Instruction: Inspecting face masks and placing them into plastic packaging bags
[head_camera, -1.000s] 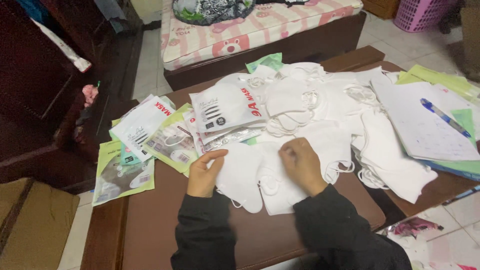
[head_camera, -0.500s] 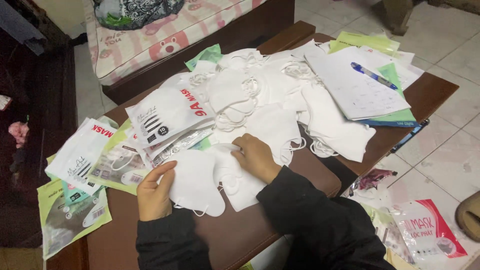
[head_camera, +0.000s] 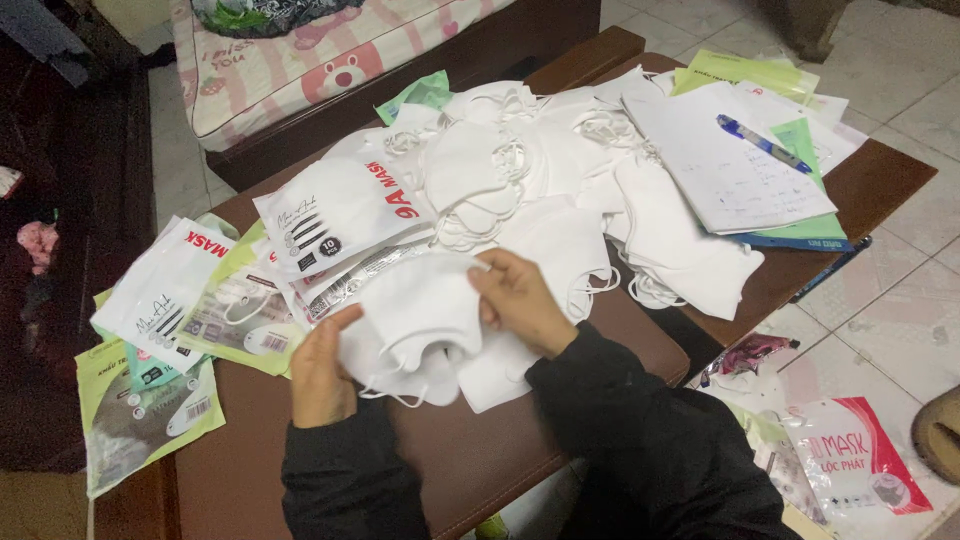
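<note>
Head view, from left to right: green and white flat mask packets lie fanned over the left end of the dark brown wooden table. Beside them the left hand pinches the lower left edge of a white folded cloth face mask, its grip closed on the fabric. The right hand clasps the same mask's upper right edge. Behind lies a heap of loose white masks, then a lined paper notepad with a blue pen.
</note>
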